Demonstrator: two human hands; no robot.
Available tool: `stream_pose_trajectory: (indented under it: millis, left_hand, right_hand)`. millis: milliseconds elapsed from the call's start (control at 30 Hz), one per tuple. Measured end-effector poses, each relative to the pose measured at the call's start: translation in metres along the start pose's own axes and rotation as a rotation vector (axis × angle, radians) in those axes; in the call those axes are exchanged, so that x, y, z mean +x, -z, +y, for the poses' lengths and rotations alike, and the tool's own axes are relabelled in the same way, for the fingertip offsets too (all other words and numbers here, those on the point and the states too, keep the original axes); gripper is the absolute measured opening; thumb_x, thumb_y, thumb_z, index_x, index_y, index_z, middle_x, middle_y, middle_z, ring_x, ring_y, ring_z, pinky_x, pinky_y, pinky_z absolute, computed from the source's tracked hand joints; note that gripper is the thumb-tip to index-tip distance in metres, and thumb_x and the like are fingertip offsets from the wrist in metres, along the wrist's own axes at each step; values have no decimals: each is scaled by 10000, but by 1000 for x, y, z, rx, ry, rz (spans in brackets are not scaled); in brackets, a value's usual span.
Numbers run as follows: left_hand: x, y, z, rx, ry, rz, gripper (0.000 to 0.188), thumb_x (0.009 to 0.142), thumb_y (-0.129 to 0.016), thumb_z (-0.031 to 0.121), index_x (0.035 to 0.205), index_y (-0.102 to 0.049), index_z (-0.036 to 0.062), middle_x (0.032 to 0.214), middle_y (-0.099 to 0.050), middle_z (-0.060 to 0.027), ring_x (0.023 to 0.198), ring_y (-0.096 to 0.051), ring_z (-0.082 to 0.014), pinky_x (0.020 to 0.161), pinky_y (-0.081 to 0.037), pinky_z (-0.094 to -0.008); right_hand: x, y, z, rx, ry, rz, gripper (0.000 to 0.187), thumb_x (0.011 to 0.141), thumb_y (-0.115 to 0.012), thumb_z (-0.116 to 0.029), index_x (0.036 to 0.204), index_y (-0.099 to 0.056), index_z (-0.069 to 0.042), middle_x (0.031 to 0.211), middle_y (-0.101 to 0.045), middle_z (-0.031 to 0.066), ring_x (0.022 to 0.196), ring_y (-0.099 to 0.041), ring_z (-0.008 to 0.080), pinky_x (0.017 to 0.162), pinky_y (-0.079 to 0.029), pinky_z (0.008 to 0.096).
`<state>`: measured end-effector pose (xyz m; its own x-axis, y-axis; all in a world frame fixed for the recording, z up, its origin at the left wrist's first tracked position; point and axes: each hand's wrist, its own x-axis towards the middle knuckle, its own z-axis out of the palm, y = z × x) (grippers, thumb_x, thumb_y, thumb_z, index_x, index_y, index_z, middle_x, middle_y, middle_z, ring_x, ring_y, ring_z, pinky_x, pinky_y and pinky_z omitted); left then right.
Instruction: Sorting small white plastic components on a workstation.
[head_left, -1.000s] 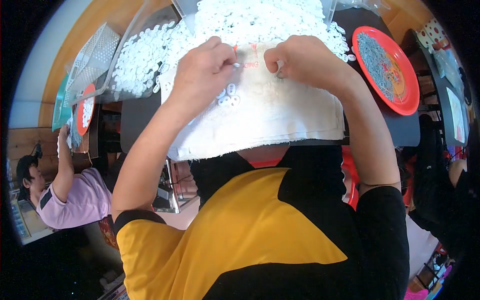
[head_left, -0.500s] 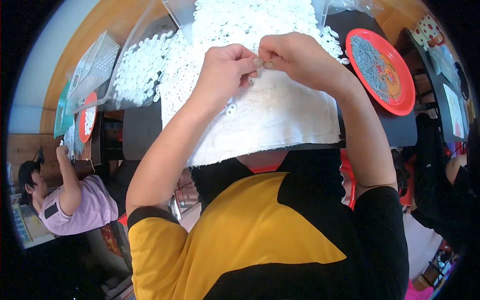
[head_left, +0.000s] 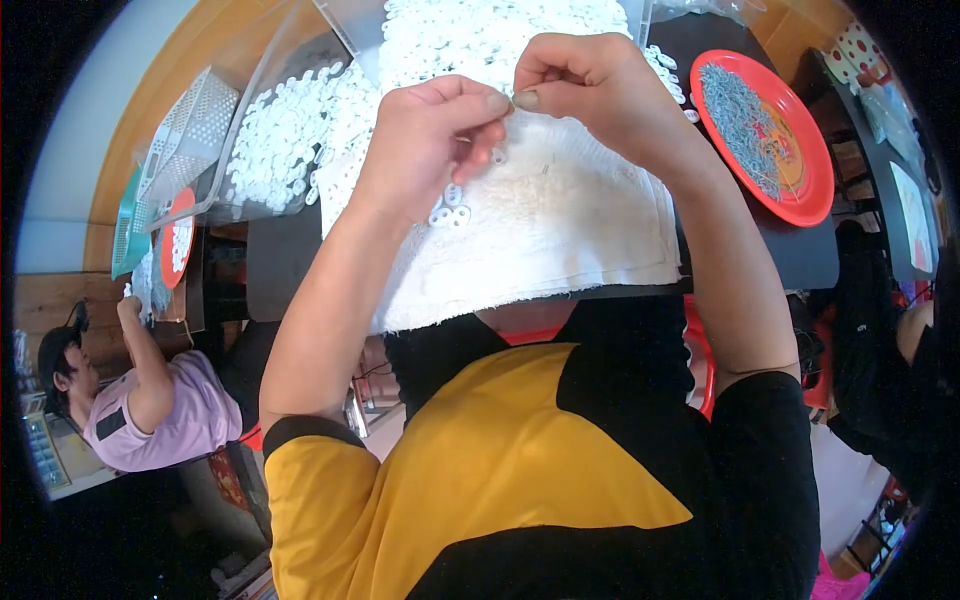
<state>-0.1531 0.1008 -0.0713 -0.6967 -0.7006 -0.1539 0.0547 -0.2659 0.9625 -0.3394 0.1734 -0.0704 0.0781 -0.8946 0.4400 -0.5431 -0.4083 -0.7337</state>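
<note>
Together, the left hand (head_left: 425,130) and right hand (head_left: 585,85) were held in narrow pinches near the white cloth's (head_left: 575,225) far edge; whether anything was gripped could not be told. White pieces (head_left: 460,216) were scattered beside the left wrist (head_left: 393,203).

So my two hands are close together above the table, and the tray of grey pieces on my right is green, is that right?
Not quite: in the head view, the tray of grey pieces on your right is red, not green. Your left hand and right hand are close together above the table, as you said.
</note>
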Motion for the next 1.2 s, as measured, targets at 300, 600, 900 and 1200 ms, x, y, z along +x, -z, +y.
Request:
stream_pose_trajectory:
  millis: [300,600,900,1200]
  left_hand:
    - [-3,5,-24,1511,-767,-89,76,796,-608,71,788,-633,0,887,-630,-160,765,-627,-349,692,-508,-429]
    - [-1,10,-20,1405,-519,-54,87,790,-613,66,819,-638,-12,903,-637,-171,813,-628,-358,750,-497,-434]
    - [6,10,-11,1497,-486,-104,73,785,-618,49,824,-639,-10,916,-629,-170,817,-627,-346,734,-490,-436]
    - [7,3,-6,512,-159,145,66,849,-643,37,810,-633,-16,660,-622,-92,513,-545,-168,477,-427,-291]
  right_hand:
    - [1,0,9,-73,-89,-11,85,861,-627,-100,804,-625,-36,622,-513,-12,606,-465,73,579,-376,236]
    - [3,-2,11,-72,-86,-10,76,844,-628,-100,800,-615,-39,610,-496,-21,597,-447,65,560,-349,236]
    - [3,0,6,-51,-134,-38,81,838,-624,-90,790,-611,-26,627,-509,-25,615,-458,55,572,-360,228]
    - [3,-9,13,254,-252,85,94,872,-623,-111,837,-616,-24,703,-583,-8,632,-518,54,588,-397,202]
